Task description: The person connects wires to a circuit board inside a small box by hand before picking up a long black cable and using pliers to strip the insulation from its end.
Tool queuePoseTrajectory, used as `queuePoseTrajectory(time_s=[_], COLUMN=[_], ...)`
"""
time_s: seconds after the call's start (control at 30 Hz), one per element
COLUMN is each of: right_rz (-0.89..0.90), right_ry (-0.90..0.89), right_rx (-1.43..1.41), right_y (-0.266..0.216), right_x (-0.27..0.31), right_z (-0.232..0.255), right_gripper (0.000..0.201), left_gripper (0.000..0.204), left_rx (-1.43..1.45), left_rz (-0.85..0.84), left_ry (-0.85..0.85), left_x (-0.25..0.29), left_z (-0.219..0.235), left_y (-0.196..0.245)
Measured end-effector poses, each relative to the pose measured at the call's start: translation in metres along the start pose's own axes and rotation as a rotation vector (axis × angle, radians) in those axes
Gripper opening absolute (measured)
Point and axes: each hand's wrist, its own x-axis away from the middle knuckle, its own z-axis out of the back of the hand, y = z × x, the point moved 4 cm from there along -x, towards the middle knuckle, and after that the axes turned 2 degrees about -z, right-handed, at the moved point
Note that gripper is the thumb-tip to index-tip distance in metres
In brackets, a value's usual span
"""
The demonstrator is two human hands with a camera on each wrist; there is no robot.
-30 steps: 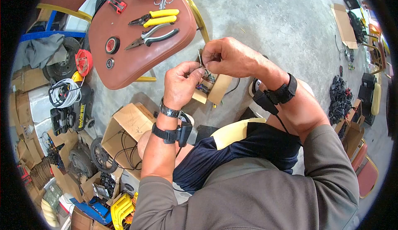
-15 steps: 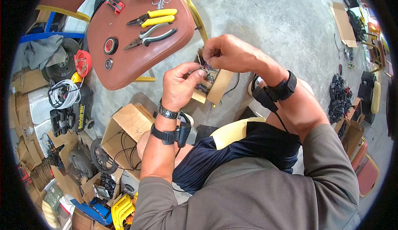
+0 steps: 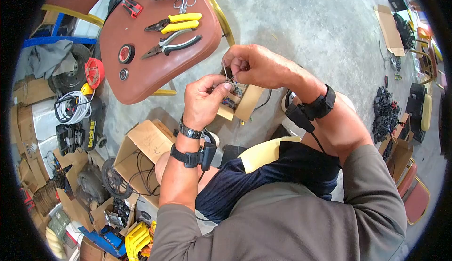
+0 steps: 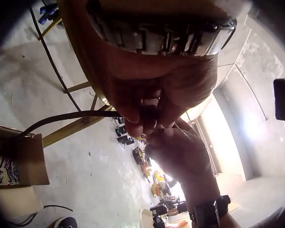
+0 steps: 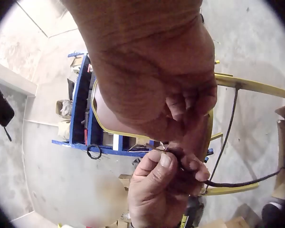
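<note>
Both hands meet above a small cardboard box on the floor. My left hand pinches a thin black cable between thumb and fingertips. My right hand pinches the same cable's bare end just above. In the right wrist view the right hand curls over the left hand, and the cable trails off to the right. The left wrist view has the left hand close up, touching the right hand. The cable tip is hidden between the fingers.
A red-brown chair seat on the left carries yellow-handled pliers, grey pliers, scissors and a tape roll. Open cardboard boxes, a wheel and wire coils crowd the left floor. Bare concrete lies ahead.
Both hands have shifted slightly lower and kept their pinch on the cable; the fingers have worked a little at its end.
</note>
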Motion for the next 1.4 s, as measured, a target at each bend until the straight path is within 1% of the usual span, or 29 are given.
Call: queuePoseTrajectory(time_s=[0.17, 0.27, 0.37, 0.47, 0.57, 0.67, 0.77, 0.8, 0.87, 0.97, 1.07, 1.17, 1.2, 1.3, 1.4], right_rz=[0.062, 0.056, 0.073, 0.122, 0.119, 0.088, 0.069, 0.028, 0.026, 0.047, 0.052, 0.092, 0.113, 0.103, 0.035], right_ry=[0.039, 0.03, 0.077, 0.079, 0.076, 0.074, 0.119, 0.114, 0.099, 0.099, 0.108, 0.093, 0.087, 0.077, 0.113], right_rx=[-0.015, -0.1, -0.108, -0.101, -0.02, -0.101, -0.072, -0.046, -0.096, -0.082, -0.067, -0.011, 0.02, -0.113, -0.029], right_y=[-0.001, -0.004, -0.011, -0.015, -0.025, -0.023, -0.013, -0.014, -0.007, -0.008, -0.014, -0.025, -0.027, -0.017, -0.012], right_x=[-0.002, 0.0, 0.002, 0.003, 0.007, 0.007, 0.002, 0.002, -0.001, -0.002, 0.0, 0.005, 0.006, 0.002, -0.001], right_z=[0.001, 0.002, 0.0, -0.008, -0.011, -0.008, -0.001, 0.001, -0.003, -0.003, -0.001, -0.008, -0.008, -0.004, 0.006], right_gripper=[0.031, 0.038, 0.047, 0.054, 0.057, 0.058, 0.058, 0.056, 0.055, 0.055, 0.055, 0.055, 0.055, 0.056, 0.056], left_gripper=[0.008, 0.008, 0.009, 0.01, 0.01, 0.01, 0.011, 0.011, 0.011, 0.009, 0.01, 0.01, 0.01, 0.01, 0.01], left_rx=[0.037, 0.058, 0.077, 0.091, 0.059, 0.087, 0.108, 0.111, 0.116, 0.131, 0.112, 0.118, 0.107, 0.104, 0.115], left_rz=[0.001, 0.026, 0.045, 0.06, 0.081, 0.067, 0.027, 0.028, 0.029, -0.009, 0.014, 0.031, 0.012, -0.021, -0.028], left_ry=[0.008, 0.022, 0.024, 0.093, 0.104, 0.1, 0.086, 0.073, 0.044, 0.019, 0.079, 0.134, 0.131, 0.102, 0.059], left_x=[0.001, 0.0, -0.001, -0.002, -0.002, -0.002, -0.002, -0.001, 0.001, 0.001, 0.001, -0.002, -0.003, -0.004, -0.002], left_z=[-0.001, -0.001, -0.001, -0.002, -0.003, -0.003, -0.002, -0.004, -0.007, -0.008, -0.006, -0.006, -0.005, -0.008, -0.008], left_y=[0.0, 0.001, -0.001, -0.01, -0.005, -0.009, -0.011, -0.007, 0.003, -0.002, -0.014, -0.008, -0.009, -0.013, -0.007])
